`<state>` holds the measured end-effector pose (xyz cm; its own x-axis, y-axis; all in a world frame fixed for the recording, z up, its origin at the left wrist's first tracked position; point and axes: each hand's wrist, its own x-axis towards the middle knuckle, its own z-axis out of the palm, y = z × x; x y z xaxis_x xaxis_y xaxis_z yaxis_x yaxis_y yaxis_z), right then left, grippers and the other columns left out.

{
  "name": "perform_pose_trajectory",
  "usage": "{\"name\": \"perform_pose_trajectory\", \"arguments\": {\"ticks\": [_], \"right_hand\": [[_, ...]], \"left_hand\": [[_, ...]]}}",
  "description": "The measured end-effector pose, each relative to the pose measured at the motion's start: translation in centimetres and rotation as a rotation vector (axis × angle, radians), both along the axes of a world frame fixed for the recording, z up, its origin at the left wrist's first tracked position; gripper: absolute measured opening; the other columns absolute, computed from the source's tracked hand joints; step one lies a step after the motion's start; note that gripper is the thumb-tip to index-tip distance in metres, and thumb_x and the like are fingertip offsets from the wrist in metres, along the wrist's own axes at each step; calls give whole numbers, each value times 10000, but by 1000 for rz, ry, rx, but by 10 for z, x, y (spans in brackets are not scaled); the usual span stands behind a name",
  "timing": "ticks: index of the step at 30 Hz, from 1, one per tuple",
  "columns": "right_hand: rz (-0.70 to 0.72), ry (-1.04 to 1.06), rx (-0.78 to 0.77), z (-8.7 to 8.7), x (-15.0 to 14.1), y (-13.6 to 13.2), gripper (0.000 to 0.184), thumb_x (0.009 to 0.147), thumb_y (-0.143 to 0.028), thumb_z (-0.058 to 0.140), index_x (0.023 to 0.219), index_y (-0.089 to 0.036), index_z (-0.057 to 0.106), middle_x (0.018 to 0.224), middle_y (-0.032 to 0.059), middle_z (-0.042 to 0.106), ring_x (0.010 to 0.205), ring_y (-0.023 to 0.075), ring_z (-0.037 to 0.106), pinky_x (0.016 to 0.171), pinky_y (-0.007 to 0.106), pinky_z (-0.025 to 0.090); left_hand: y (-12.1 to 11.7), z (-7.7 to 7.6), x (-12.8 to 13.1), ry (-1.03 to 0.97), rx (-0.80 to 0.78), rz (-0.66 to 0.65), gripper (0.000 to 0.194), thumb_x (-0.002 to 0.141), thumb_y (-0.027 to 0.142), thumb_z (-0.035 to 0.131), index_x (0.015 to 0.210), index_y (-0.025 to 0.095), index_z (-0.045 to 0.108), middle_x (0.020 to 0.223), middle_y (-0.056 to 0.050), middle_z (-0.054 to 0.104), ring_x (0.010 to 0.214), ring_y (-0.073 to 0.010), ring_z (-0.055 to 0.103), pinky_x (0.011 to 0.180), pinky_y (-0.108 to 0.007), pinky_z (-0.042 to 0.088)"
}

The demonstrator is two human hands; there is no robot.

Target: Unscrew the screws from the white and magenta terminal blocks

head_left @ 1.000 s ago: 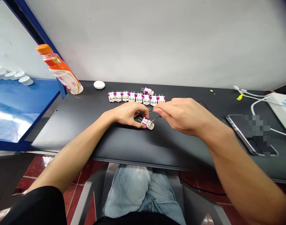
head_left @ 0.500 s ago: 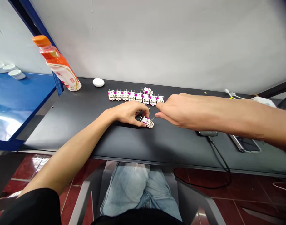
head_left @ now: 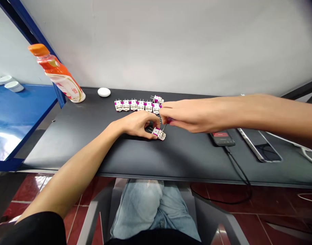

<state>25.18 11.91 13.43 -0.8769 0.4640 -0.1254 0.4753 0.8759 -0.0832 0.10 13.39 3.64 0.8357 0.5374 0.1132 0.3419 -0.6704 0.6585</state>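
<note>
My left hand (head_left: 142,125) pinches a small white and purple part with metal pins (head_left: 158,133) between thumb and fingers, low over the dark table. Closed around a reddish handle, my right hand (head_left: 177,115) holds a screwdriver (head_left: 165,127) whose thin shaft slants down to the part's upper edge. Whether the tip sits in a screw is too small to tell. Behind the hands stands a row of several similar parts (head_left: 134,104); my right hand hides its right end. One more such part (head_left: 157,99) lies on its side behind the row.
An orange-capped bottle (head_left: 61,76) and a white oval object (head_left: 104,92) stand at the back left. To the right lie a phone with a cable (head_left: 222,139) and a second phone (head_left: 268,151). The table's front edge (head_left: 156,177) runs above my lap.
My right hand has moved slightly left and turned, so the screwdriver's shaft stands steeper and its reddish handle shows. My left hand keeps its hold on the part. The view has shifted a little.
</note>
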Motion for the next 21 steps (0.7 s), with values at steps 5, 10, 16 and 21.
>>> {"name": "perform_pose_trajectory", "arguments": {"ticks": [5,10,16,21], "right_hand": [[-26,-41,113,-2,7,3,435,1118,-546,703,790,-275,611,545,-39,525,471,167,391,542,372,281],[-3,-8,16,0,9,-10,76,1107,-277,651,1051,-278,702,996,35,808,695,194,670,629,356,428],[-178,-143,153,1,10,-10,427,1166,-558,641,865,-259,685,659,11,657,545,207,509,626,387,328],[-31,13,15,5,13,-10,78,1059,-205,682,1028,-268,715,921,15,795,647,185,606,615,359,385]], "left_hand": [[0,0,1,26,14,8,261,859,382,885,1048,210,831,909,-13,772,769,-175,625,742,-308,443],[0,-1,1,34,0,22,302,861,402,892,1086,215,819,952,-13,792,776,-173,636,741,-302,444],[0,0,1,62,-4,43,328,862,451,893,1060,209,794,948,-13,777,785,-174,637,741,-296,446],[0,0,1,54,-24,47,331,867,442,882,1077,209,776,1021,-22,789,794,-164,625,752,-298,451]]}}
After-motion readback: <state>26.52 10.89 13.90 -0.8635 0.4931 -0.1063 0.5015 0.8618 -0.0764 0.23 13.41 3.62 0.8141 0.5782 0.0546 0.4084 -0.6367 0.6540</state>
